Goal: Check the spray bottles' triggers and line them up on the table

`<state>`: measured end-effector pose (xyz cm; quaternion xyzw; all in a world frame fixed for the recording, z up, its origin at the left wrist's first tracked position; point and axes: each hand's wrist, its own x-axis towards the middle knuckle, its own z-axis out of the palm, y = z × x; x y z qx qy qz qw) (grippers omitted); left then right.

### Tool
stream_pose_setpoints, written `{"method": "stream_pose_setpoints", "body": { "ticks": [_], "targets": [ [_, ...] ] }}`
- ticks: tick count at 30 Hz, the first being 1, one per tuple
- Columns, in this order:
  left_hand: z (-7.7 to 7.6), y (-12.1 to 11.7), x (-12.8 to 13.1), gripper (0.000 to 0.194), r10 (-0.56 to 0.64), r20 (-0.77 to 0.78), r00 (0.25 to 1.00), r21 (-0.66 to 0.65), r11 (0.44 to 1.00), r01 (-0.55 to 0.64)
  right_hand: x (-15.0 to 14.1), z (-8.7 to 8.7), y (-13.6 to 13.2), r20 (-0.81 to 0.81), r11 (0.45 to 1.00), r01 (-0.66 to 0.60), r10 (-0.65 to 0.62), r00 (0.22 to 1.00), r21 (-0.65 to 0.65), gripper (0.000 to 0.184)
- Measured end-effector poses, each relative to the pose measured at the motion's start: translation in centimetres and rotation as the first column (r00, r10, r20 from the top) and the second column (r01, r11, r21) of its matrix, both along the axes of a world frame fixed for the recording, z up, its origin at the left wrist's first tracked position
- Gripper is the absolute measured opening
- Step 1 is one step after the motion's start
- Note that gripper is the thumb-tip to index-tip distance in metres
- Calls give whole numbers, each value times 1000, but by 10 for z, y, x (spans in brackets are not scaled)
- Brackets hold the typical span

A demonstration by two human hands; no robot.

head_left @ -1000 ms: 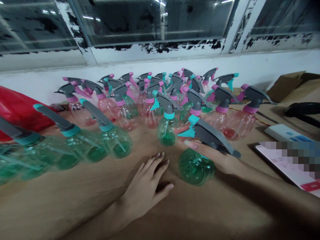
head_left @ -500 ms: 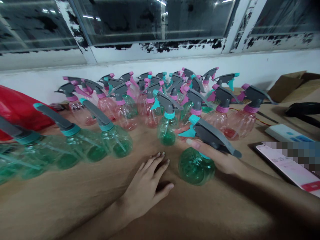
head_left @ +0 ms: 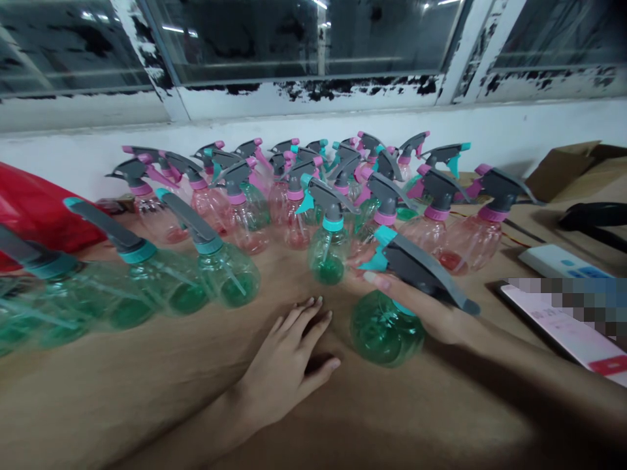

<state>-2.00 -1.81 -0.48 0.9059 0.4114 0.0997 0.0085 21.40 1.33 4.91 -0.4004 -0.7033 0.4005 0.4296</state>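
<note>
My right hand (head_left: 431,307) grips a green spray bottle (head_left: 385,333) by its neck, below the grey sprayer head with its turquoise nozzle and trigger. The bottle is upright, its nozzle towards the left and back. Some of my fingers are hidden behind it. My left hand (head_left: 289,359) lies palm down on the brown table (head_left: 196,398), fingers stretched and slightly apart, holding nothing. Just beyond my hands stands another green spray bottle (head_left: 329,251) with a turquoise collar.
Several green spray bottles (head_left: 228,277) stand in a row at left. Several pink spray bottles (head_left: 247,225) crowd the back, mixed with green ones. A red bag (head_left: 44,209) lies far left. On the right are a phone (head_left: 548,320), a white box (head_left: 563,261) and a cardboard box (head_left: 573,170).
The gripped spray bottle has shifted very slightly to the right, with my right hand around its neck. My left hand stays in place on the table.
</note>
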Motion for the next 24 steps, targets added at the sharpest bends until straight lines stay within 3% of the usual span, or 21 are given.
{"method": "stream_pose_setpoints", "body": {
  "ticks": [3, 8, 14, 24],
  "targets": [
    [0, 0, 0, 53, 0, 2, 1000, 8, 1000, 0, -2, 1, 0, -35, 994, -50, 47, 998, -94, 33],
    [-1, 1, 0, 55, 7, 0, 1000, -1, 1000, -7, -3, 2, 0, -66, 986, -83, 75, 995, -144, 34],
    [-2, 0, -1, 53, 5, 19, 1000, 12, 1000, -5, -4, 6, -1, -68, 996, -32, 27, 997, -78, 32],
    [-1, 1, -1, 54, -7, 10, 1000, 15, 1000, 7, -5, 10, -4, -54, 996, -23, 19, 998, -86, 32]
  ]
}}
